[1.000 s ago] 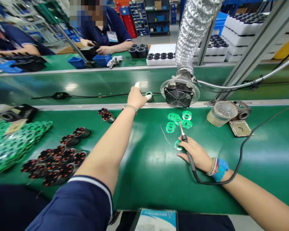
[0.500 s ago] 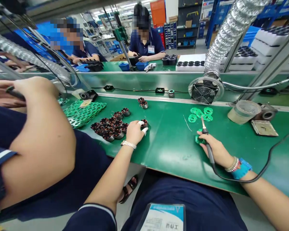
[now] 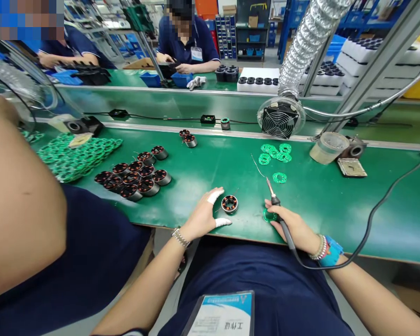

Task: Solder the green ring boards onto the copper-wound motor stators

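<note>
My left hand (image 3: 206,214), with white covers on thumb and a finger, lies on the green bench beside a motor stator (image 3: 229,204) with copper windings. Its fingers are spread around the near side, apart from the stator. In my right hand (image 3: 294,226) is a soldering iron (image 3: 280,217), tip pointing away from me. The same hand pinches a green ring-shaped circuit board (image 3: 269,215) between its fingertips. A single ring board (image 3: 279,178) lies just beyond the iron's tip, near a thin strand of solder wire (image 3: 257,164).
Several stators (image 3: 136,179) stand grouped on the left, by a pile of green boards (image 3: 77,156). More ring boards (image 3: 275,153) lie ahead. A fan (image 3: 280,122) stands at the back, with a plastic tub (image 3: 329,147) and solder stand (image 3: 355,148) to its right. A co-worker's arm (image 3: 21,196) is at left.
The stator has come away from the group towards me, and my left hand has opened beside it. My right hand has drawn nearer with the iron and board. The view has shifted right.
</note>
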The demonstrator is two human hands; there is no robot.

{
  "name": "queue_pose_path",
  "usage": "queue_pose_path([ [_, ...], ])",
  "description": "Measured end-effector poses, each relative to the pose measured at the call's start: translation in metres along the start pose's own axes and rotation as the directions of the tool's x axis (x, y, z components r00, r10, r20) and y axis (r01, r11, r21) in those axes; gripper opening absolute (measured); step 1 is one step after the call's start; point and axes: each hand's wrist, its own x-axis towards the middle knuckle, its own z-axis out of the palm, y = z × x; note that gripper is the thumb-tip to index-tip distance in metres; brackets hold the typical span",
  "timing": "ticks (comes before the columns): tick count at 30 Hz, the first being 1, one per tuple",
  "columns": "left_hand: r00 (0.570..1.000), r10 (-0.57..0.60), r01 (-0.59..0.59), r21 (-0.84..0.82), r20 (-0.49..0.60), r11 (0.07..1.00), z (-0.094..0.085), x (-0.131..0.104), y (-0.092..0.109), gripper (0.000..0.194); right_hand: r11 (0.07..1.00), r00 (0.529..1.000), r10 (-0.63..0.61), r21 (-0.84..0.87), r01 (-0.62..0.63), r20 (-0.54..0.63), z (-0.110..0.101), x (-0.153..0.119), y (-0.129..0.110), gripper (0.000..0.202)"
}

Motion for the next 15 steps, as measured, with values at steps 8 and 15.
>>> queue_pose_path([
  [8,0.996,0.022,-0.001,-0.226,0.089,0.974,0.02,0.002,0.038,0.048,0.997,0.983,0.078,0.008,-0.078,-0.168,0.003,0.005,-0.02,0.03],
  [15,0.965,0.142,-0.085,-0.249,0.22,0.965,0.019,-0.014,0.067,0.054,0.987,0.955,0.148,0.102,-0.126,-0.258,0.005,0.01,-0.037,0.024],
])
